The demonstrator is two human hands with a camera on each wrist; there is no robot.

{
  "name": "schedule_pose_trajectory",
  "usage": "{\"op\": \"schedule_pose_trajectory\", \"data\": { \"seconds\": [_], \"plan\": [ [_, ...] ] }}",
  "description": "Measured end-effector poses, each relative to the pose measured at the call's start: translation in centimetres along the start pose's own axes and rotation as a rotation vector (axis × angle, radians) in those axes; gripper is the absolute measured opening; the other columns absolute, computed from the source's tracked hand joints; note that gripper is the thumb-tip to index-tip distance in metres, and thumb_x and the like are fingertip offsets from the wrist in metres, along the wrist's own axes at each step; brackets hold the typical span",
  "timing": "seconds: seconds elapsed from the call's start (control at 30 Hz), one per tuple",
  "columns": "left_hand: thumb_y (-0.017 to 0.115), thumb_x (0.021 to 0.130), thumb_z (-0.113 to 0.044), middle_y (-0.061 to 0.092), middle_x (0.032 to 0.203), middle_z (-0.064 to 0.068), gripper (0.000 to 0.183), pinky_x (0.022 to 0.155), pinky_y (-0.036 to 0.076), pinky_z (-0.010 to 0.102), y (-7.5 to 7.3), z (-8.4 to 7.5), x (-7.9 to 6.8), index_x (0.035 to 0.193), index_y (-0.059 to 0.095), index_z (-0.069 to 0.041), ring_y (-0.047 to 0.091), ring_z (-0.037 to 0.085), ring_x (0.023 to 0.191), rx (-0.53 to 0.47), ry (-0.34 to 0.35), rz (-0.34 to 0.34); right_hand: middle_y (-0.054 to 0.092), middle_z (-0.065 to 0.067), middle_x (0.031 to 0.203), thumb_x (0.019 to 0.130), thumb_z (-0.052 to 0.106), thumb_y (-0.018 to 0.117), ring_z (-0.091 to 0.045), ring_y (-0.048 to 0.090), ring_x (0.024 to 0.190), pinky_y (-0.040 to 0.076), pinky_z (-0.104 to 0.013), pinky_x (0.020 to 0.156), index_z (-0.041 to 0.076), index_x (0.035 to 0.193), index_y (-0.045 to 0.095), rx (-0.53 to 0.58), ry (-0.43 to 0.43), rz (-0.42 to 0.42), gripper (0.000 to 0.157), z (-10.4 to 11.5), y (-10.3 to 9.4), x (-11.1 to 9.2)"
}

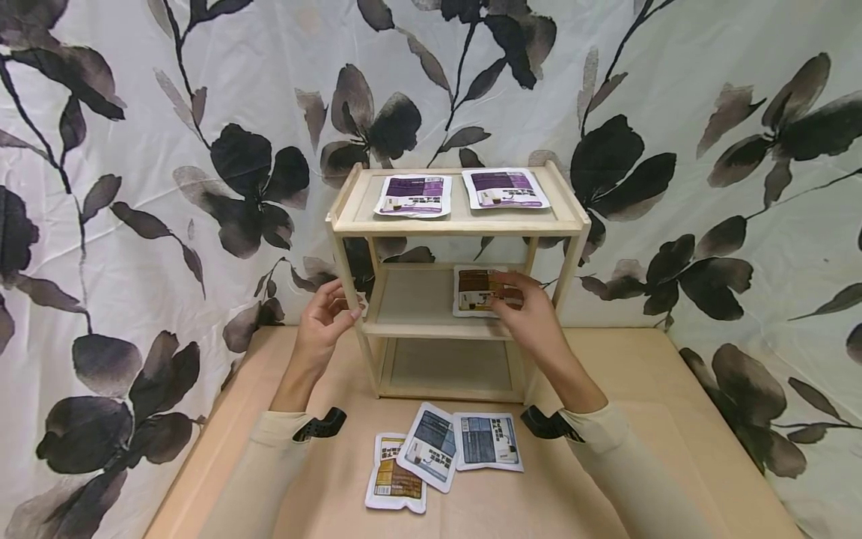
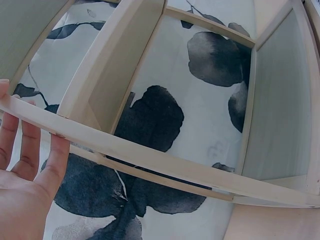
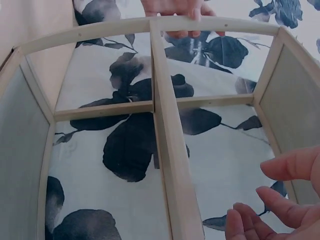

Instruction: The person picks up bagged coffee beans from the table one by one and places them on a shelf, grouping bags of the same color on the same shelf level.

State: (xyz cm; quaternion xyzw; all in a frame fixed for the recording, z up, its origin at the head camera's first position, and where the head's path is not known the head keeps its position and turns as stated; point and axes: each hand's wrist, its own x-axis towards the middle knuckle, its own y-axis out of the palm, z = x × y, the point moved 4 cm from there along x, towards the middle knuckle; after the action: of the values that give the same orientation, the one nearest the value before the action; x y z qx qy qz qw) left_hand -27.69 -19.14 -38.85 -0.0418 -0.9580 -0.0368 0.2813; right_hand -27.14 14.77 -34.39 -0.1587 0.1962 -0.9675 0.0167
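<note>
A small wooden three-tier shelf rack (image 1: 458, 228) stands against the patterned cloth. My left hand (image 1: 325, 326) grips its left front post (image 2: 145, 162), with fingers behind the post and the thumb over the front. On the middle shelf (image 1: 414, 296) lies a white pouch with a brown label (image 1: 474, 292), near the right side. My right hand (image 1: 528, 311) is at that pouch's right edge and overlaps it in the head view. In the right wrist view, thumb and fingers (image 3: 287, 165) of the right hand stand apart with nothing between them.
Two purple-labelled pouches (image 1: 415, 196) lie on the top shelf. In front of the rack, on the table (image 1: 323, 479), are two blue-grey-labelled pouches (image 1: 488, 442) and a brown-labelled pouch (image 1: 397, 479), partly overlapping. A floral cloth (image 1: 263, 90) hangs close behind the rack.
</note>
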Motion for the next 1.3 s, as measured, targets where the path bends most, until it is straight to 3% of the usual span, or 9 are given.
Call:
{"op": "schedule_pose_trajectory", "data": {
  "seconds": [0.2, 0.4, 0.57, 0.67, 0.9, 1.1, 1.3],
  "plan": [
    [0.066, 0.092, 0.009, 0.066, 0.113, 0.005, 0.051, 0.08, 0.051, 0.028, 0.0, -0.1, 0.1, 0.137, 0.058, -0.011, 0.059, 0.023, 0.1, 0.006, 0.004, 0.001, 0.057, -0.019, 0.139, 0.095, 0.006, 0.065, -0.035, 0.062, 0.121, 0.053, -0.036, 0.097, -0.002, 0.136, 0.058, 0.089, -0.012, 0.053, 0.042, 0.3, 0.9, -1.4],
    [0.066, 0.091, 0.009, 0.065, 0.113, 0.011, 0.05, 0.079, 0.05, 0.027, 0.1, -0.1, -0.1, 0.138, 0.055, -0.004, 0.059, 0.022, 0.1, -0.005, -0.002, -0.006, 0.061, -0.018, 0.137, 0.093, 0.008, 0.072, -0.033, 0.063, 0.121, 0.053, -0.026, 0.092, 0.001, 0.137, 0.059, 0.124, -0.028, 0.09, 0.046, 0.4, 1.8, -2.2],
    [0.066, 0.091, 0.01, 0.066, 0.11, 0.004, 0.051, 0.077, 0.049, 0.026, 0.1, 0.0, -0.1, 0.139, 0.05, 0.004, 0.059, 0.021, 0.099, -0.006, -0.002, -0.006, 0.065, -0.018, 0.132, 0.092, 0.013, 0.075, -0.03, 0.066, 0.118, 0.055, -0.026, 0.089, 0.004, 0.138, 0.058, 0.172, -0.018, 0.136, 0.05, 0.6, 2.6, -3.1],
    [0.065, 0.091, 0.011, 0.066, 0.111, 0.007, 0.053, 0.077, 0.049, 0.026, 0.0, 0.0, 0.0, 0.14, 0.046, 0.009, 0.059, 0.021, 0.099, -0.007, 0.005, -0.006, 0.063, -0.019, 0.134, 0.092, 0.012, 0.075, -0.031, 0.064, 0.12, 0.055, -0.026, 0.091, 0.003, 0.138, 0.057, 0.234, -0.029, 0.178, 0.051, 0.6, 3.3, -3.5],
    [0.065, 0.091, 0.011, 0.065, 0.112, 0.014, 0.051, 0.077, 0.049, 0.027, 0.0, -0.1, 0.1, 0.139, 0.054, -0.003, 0.059, 0.022, 0.099, -0.004, 0.006, -0.009, 0.064, -0.012, 0.133, 0.091, 0.012, 0.076, -0.029, 0.067, 0.115, 0.055, -0.029, 0.093, 0.003, 0.138, 0.058, 0.27, -0.062, 0.245, 0.052, 0.8, 4.6, -4.4],
    [0.064, 0.091, 0.012, 0.066, 0.11, 0.003, 0.052, 0.078, 0.049, 0.027, 0.1, -0.1, 0.0, 0.14, 0.049, 0.005, 0.059, 0.021, 0.1, -0.009, -0.006, -0.01, 0.066, -0.012, 0.128, 0.091, 0.01, 0.076, -0.027, 0.066, 0.115, 0.054, -0.034, 0.096, 0.004, 0.137, 0.059, 0.287, -0.071, 0.335, 0.05, 0.4, 6.4, -5.4],
    [0.065, 0.091, 0.012, 0.065, 0.11, 0.006, 0.051, 0.078, 0.049, 0.027, 0.0, 0.0, 0.0, 0.139, 0.051, 0.002, 0.059, 0.021, 0.099, -0.008, -0.004, -0.01, 0.068, -0.007, 0.127, 0.09, 0.011, 0.077, -0.028, 0.064, 0.118, 0.053, -0.036, 0.097, 0.011, 0.135, 0.061, 0.304, -0.031, 0.415, 0.047, -0.7, 8.7, -6.6]
  ]
}}
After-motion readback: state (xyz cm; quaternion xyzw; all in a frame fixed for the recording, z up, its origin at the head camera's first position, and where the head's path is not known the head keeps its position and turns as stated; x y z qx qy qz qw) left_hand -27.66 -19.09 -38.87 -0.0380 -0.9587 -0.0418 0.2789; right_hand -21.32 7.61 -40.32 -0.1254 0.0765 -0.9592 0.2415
